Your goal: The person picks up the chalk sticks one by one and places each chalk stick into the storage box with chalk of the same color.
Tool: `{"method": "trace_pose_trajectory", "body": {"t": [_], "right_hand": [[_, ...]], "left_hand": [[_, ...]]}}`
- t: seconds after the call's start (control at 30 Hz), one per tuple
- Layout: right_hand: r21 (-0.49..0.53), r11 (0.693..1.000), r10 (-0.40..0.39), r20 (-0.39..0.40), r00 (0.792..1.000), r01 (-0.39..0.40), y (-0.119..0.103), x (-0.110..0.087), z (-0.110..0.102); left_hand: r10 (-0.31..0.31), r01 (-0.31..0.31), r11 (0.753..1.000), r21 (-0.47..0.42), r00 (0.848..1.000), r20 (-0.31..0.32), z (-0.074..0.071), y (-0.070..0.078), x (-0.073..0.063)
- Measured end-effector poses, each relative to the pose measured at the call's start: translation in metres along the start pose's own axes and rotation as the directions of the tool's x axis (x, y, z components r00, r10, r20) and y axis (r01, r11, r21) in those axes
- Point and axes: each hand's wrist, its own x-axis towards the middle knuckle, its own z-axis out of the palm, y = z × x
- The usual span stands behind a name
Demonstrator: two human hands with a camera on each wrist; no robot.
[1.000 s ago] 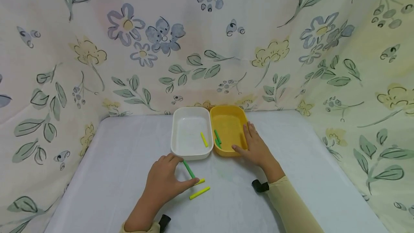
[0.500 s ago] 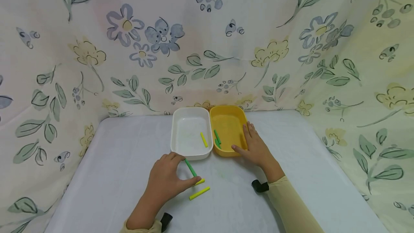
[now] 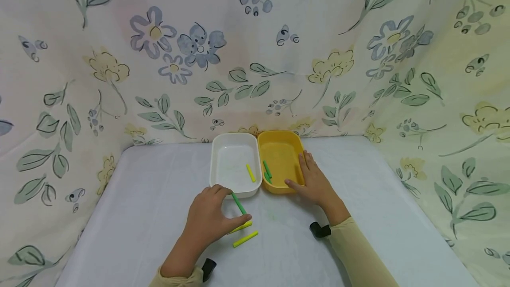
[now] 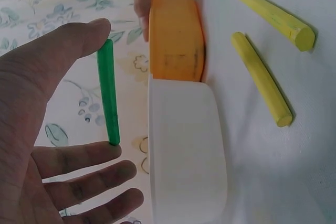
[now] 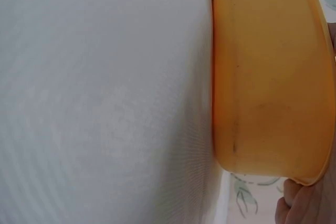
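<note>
Left hand (image 3: 211, 217) is just on the near side of the white tray (image 3: 229, 158), thumb and one fingertip pinching the green stick (image 3: 240, 203) by its ends, other fingers loose. Main risk, I'd say: end-to-end pinch means little contact, so a crooked squeeze could pop it out, short of the white tray. Can't tell from here if the knuckles clear that tray's near rim; a low pass might bump it. Right hand (image 3: 316, 185) is to the right of the white tray, fingers straight against the yellow tray (image 3: 284, 149), thumb at its near rim, not clenched. Pushing hard could shove both trays, since they stand side by side. Two yellow sticks (image 3: 245, 239) lie on the near side of the white tray; round, so a brush could roll them.

Trays: smooth, plastic-looking, rounded corners, yellow one dark-marked outside. Sticks: slim, chalk-like. Cloth (image 3: 287, 256) under the white tray: pale, fine weave.
</note>
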Motion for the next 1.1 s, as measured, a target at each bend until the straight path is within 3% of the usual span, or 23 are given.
{"method": "trace_pose_trajectory", "body": {"t": [0.43, 1.1], "right_hand": [[-0.008, 1.0, -0.007, -0.006, 1.0, 0.007, 0.001, 0.0, 0.0], [-0.007, 1.0, 0.006, -0.008, 1.0, -0.006, 0.001, 0.001, 0.002]], "left_hand": [[0.055, -0.055, 0.999, -0.001, 0.998, -0.011, 0.005, 0.002, 0.008], [0.042, -0.042, 0.999, -0.009, 0.998, 0.043, 0.009, 0.012, 0.02]]}}
